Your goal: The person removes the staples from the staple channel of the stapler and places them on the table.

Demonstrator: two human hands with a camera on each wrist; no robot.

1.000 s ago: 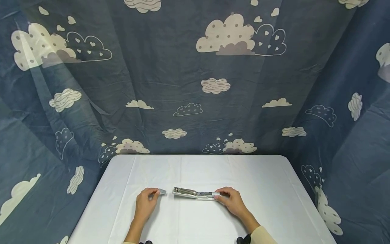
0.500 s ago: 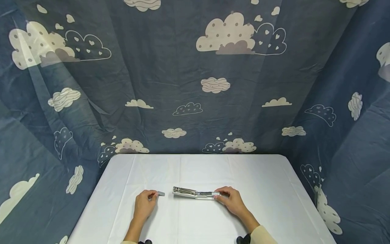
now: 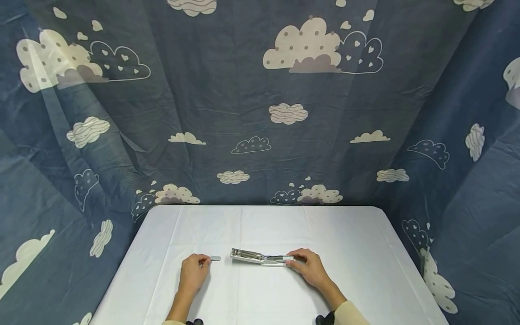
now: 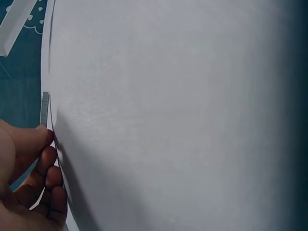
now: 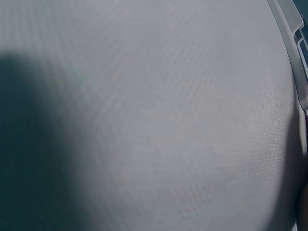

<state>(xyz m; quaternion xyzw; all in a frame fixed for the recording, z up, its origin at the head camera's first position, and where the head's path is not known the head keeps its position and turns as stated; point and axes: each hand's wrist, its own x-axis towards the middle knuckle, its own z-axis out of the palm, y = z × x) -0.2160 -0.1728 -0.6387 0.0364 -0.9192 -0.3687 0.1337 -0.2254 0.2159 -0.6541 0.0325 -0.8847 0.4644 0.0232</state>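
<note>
Your white-covered table [image 3: 264, 293] runs from you to a straight far edge with rounded corners, where dark blue fabric printed with pale clouds [image 3: 227, 90] hangs behind it and down both sides. Between the stapler and that far edge lies a broad band of white surface; a wider stretch reaches from your right hand [image 3: 310, 268] to the right edge, and the white continues between your forearms toward you.

The silver-and-white stapler [image 3: 262, 258] is unfolded near the middle, roughly level from left to right, its metal staple channel exposed. Your right finger and thumb pinch its right end. Whether it is lifted or resting on the table cannot be told.

Your left hand [image 3: 194, 273] pinches a short grey staple strip [image 3: 215, 258] between thumb and finger, the free end pointing right toward the stapler's left end, with a small gap between. The left wrist view shows fine ridges along the strip.

Compared with one second ago, your left hand and the strip sit slightly lower in the head view, and the strip, slanted then, is now nearly level. The stapler and your right hand look unmoved.
</note>
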